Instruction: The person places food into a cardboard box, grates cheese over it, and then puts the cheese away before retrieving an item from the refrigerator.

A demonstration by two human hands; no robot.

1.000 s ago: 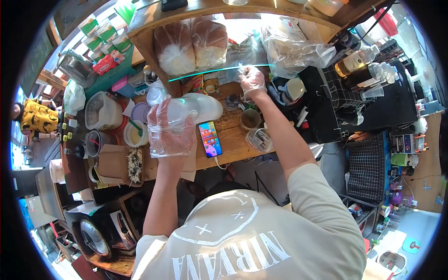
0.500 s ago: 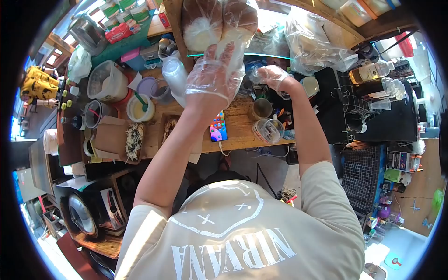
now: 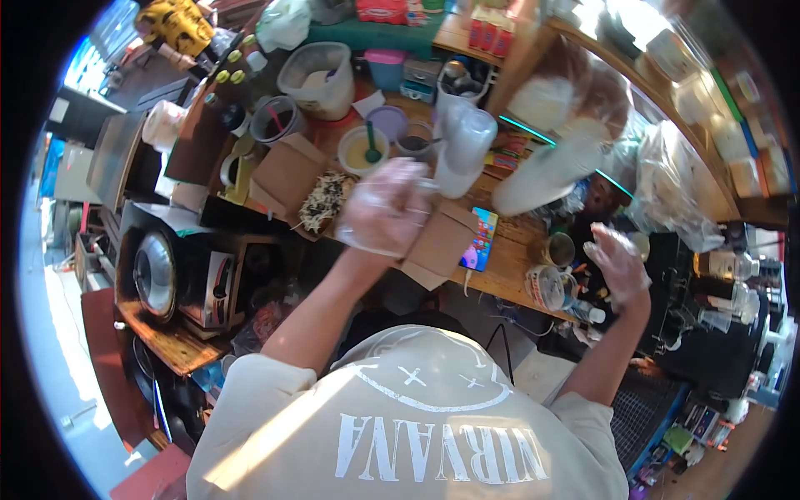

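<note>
My left hand, in a clear plastic glove, hovers over an open cardboard food box. Motion smears its fingers, and whatever lies inside that box is hidden beneath the hand. Just left of it, another open box holds food with a pale shredded topping. My right hand, gloved too, is raised at the right end of the wooden table, fingers apart and holding nothing visible. Below and left of it stand a glass jar and a clear plastic tub.
A phone on a cable lies by the right box. Behind are a white tub with a green spoon, stacked plastic cups, a large clear container and bagged bread. Bottles stand far right. A person in yellow is far left.
My left hand has come away from the bread bags, down and left to the boxes. The right hand has pulled back toward me. The view has turned left.
</note>
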